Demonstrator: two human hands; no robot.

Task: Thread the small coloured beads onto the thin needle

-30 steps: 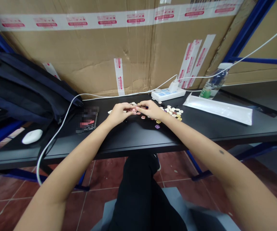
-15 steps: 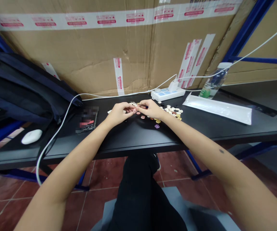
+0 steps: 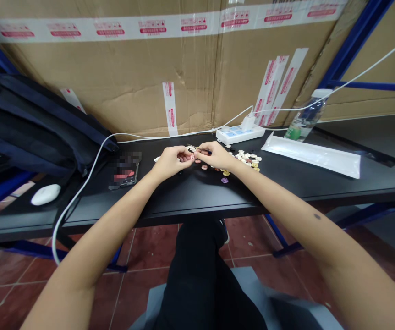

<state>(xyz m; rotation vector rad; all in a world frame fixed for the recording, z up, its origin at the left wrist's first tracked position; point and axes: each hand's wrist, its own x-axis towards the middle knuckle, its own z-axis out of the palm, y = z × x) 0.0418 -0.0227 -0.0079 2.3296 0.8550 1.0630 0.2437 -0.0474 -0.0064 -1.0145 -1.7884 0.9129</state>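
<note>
Both my hands meet over the black table point(image 3: 197, 195), just in front of a scatter of small buttons point(image 3: 247, 160) in white, pink, yellow and purple. My left hand point(image 3: 172, 161) is curled, pinching a small pink button point(image 3: 193, 157) at its fingertips. My right hand point(image 3: 216, 156) is closed too, pinching a thin needle-like stick point(image 3: 193, 147) that points left toward that button. A purple button point(image 3: 224, 180) lies alone nearest me.
A phone point(image 3: 127, 174) lies left of my hands, a white mouse point(image 3: 45, 194) farther left, a dark backpack point(image 3: 29, 123) behind it. A power strip point(image 3: 240, 133) with white cables, a water bottle point(image 3: 305, 117) and a long white packet point(image 3: 312, 156) sit right. Cardboard boxes point(image 3: 149, 68) wall the back.
My hands have stayed in place; the fingertips shifted slightly around the pink button and the thin stick.
</note>
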